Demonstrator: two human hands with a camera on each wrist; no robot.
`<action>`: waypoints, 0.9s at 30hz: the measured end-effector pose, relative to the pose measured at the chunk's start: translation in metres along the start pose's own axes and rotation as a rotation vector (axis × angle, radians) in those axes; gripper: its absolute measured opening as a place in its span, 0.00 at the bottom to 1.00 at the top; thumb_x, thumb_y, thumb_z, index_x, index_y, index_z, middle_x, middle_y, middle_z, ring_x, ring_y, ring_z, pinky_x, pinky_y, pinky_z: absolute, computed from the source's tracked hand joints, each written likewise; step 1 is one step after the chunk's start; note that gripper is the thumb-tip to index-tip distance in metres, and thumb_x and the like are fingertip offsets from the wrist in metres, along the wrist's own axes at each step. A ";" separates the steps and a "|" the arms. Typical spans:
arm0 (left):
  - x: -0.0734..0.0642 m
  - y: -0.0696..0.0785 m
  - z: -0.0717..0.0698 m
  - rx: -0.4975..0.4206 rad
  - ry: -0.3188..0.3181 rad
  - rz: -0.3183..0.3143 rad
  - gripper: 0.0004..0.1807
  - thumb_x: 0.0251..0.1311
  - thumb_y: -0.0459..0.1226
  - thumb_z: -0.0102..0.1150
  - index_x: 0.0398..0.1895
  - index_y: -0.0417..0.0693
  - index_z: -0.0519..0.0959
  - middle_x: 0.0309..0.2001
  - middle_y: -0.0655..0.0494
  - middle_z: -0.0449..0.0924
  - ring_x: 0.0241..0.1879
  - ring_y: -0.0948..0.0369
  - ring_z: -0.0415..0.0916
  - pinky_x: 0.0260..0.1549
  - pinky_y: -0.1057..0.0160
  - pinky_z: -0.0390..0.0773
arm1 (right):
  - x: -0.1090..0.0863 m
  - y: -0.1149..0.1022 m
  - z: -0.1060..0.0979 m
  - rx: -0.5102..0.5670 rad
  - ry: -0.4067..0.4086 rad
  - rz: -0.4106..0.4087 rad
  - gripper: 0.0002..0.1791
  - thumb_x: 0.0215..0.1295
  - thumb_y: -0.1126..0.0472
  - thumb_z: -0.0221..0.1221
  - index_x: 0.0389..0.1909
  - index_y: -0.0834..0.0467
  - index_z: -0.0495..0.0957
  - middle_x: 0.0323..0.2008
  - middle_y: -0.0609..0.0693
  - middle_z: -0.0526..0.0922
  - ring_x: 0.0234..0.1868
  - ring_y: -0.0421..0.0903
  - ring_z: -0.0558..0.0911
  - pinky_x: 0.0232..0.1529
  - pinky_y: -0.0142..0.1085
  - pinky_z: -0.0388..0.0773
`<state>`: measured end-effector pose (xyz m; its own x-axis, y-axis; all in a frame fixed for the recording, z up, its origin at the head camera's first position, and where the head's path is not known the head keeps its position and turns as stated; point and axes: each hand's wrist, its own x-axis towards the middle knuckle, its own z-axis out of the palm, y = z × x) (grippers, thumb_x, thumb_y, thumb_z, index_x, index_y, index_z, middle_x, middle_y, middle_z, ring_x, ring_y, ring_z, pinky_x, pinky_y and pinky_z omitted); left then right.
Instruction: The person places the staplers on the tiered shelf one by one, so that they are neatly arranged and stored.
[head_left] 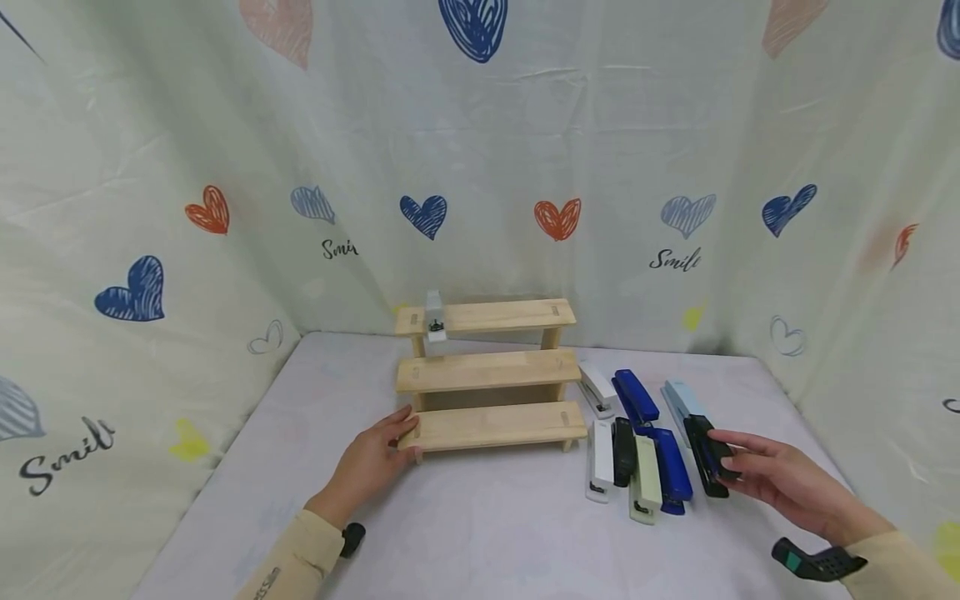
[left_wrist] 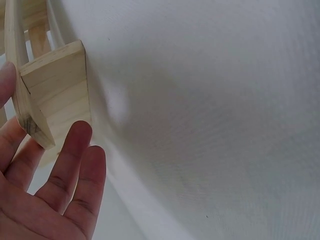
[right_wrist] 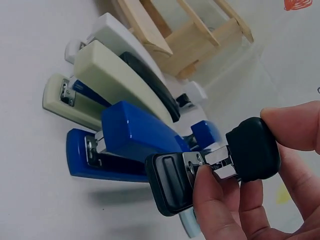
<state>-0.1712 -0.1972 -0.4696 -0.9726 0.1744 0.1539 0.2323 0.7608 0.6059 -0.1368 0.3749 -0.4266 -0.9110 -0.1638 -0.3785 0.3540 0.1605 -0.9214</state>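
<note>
A three-tier wooden display rack (head_left: 495, 427) stands at the middle of the table. My left hand (head_left: 372, 457) grips the left end of its lowest board, thumb on one face and fingers on the other; two fingers reach past the board in the left wrist view. My right hand (head_left: 787, 482) pinches a black stapler (right_wrist: 252, 150) at its near end, the thumb on its head and a fingertip by its metal plate. On the top board, at the left, sits a pale grey stapler (head_left: 435, 310).
Right of the rack lie several staplers: white (head_left: 600, 458), small black (head_left: 623, 454), pale green (head_left: 646, 479), blue (head_left: 672, 467), another blue (head_left: 634, 396) and another white (head_left: 597, 387). A light blue one (head_left: 681, 398) lies beyond the held stapler. A heart-printed curtain (head_left: 495, 150) surrounds the table.
</note>
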 end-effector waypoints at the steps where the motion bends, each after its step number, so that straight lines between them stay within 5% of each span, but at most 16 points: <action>1: 0.000 0.000 0.000 0.003 0.000 0.002 0.30 0.58 0.37 0.72 0.65 0.41 0.76 0.70 0.50 0.68 0.51 0.53 0.80 0.47 0.54 0.79 | 0.000 -0.002 0.000 -0.003 -0.005 -0.008 0.19 0.75 0.65 0.55 0.63 0.52 0.78 0.73 0.76 0.39 0.50 0.47 0.80 0.52 0.44 0.79; 13: 0.002 0.002 -0.001 0.040 -0.019 -0.036 0.30 0.58 0.38 0.72 0.65 0.44 0.77 0.70 0.53 0.69 0.43 0.58 0.79 0.42 0.55 0.79 | 0.017 -0.051 0.014 -0.028 -0.027 -0.119 0.22 0.74 0.64 0.55 0.67 0.56 0.74 0.74 0.73 0.44 0.50 0.43 0.80 0.53 0.41 0.78; 27: 0.002 0.002 0.000 0.030 -0.021 -0.044 0.30 0.59 0.38 0.71 0.66 0.44 0.76 0.70 0.53 0.68 0.44 0.58 0.79 0.42 0.55 0.79 | 0.057 -0.128 0.066 -0.063 -0.091 -0.195 0.34 0.73 0.65 0.57 0.75 0.68 0.56 0.74 0.68 0.51 0.55 0.47 0.78 0.57 0.42 0.75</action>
<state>-0.1728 -0.1954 -0.4685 -0.9819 0.1532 0.1112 0.1893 0.7862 0.5882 -0.2201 0.2808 -0.3359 -0.9371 -0.2840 -0.2028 0.1564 0.1777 -0.9716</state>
